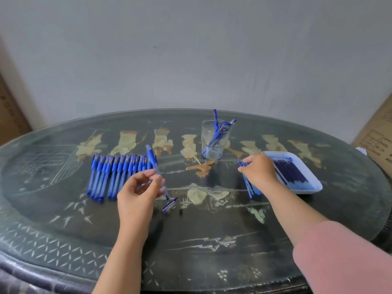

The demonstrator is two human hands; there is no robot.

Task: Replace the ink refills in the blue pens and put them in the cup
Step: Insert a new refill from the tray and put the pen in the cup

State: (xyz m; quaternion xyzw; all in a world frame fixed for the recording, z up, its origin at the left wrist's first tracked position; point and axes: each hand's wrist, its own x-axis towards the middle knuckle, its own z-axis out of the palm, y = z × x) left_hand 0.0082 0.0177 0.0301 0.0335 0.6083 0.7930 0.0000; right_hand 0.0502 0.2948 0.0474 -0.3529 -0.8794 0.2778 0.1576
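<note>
Right hand hides tops of loose refills; tiny dark bit too small to ID; box cut off.

left hand holds pen; right hand touches refills (beside tray)

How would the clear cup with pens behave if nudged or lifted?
The clear cup looks wide and low, so probably stable; yet the pens mostly lean right past its rim, which may tip it that way. On the glossy table it would likely slide.
</note>
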